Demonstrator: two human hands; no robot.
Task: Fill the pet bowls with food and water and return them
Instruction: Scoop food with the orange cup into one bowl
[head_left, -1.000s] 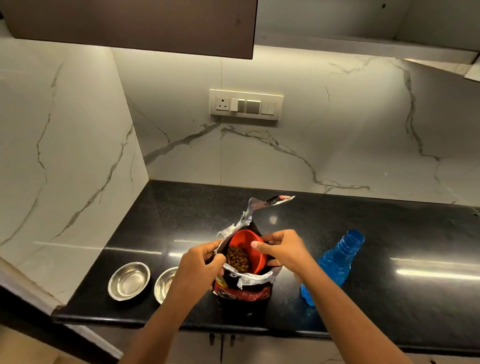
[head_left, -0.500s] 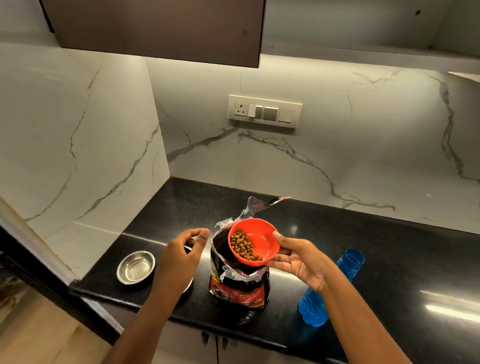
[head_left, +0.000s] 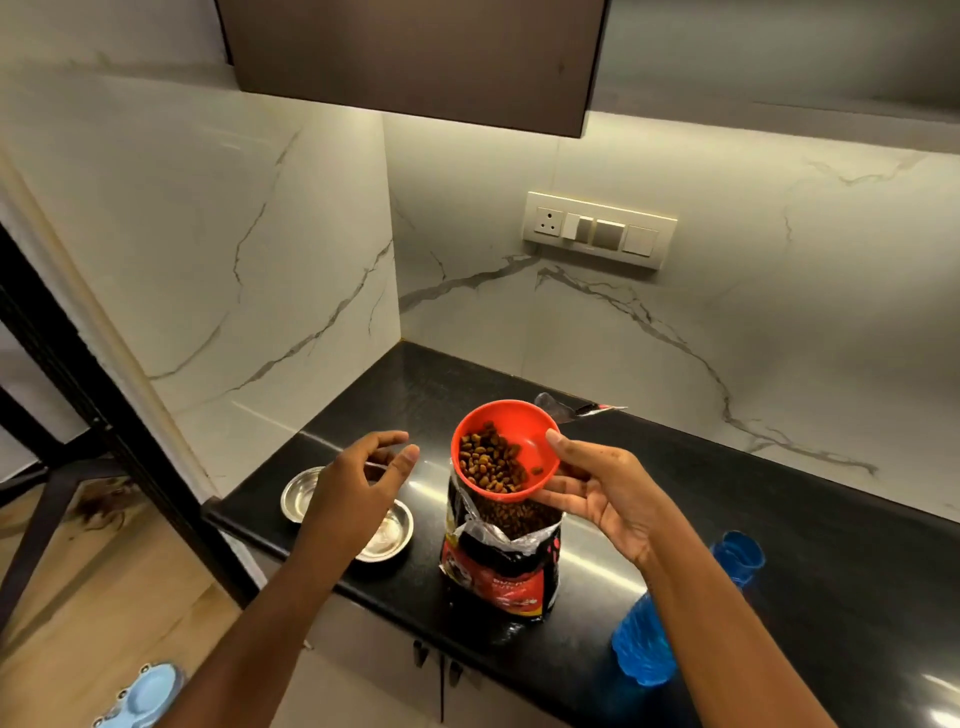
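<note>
From the head camera we look down on a black countertop (head_left: 779, 519) set in a corner of white marble walls. Our right hand (head_left: 602, 493) grasps an orange scoop bowl (head_left: 506, 449), thumb over its right rim and fingers beneath, and holds it tilted above the open mouth of a black and red pet food bag (head_left: 501, 561). Brown kibble (head_left: 488, 462) lies heaped in the lower left part of the scoop bowl. The bag stands upright near the front edge of the counter, its torn top flap sticking out behind the scoop.

Our left hand (head_left: 358, 488) hovers released, fingers loosely spread and holding nothing, above two steel pet bowls. The nearer steel bowl (head_left: 392, 535) sits just left of the bag, partly hidden by the hand; the farther steel bowl (head_left: 298, 493) sits beside it at the counter's left end. We cannot tell whether the two touch.

A blue plastic bottle (head_left: 644, 644) stands to the right of the bag, partly behind our right forearm. A switch panel (head_left: 597, 228) is fixed to the back wall. On the wooden floor at the lower left lies a pale blue object (head_left: 145, 693), partly cut off.
</note>
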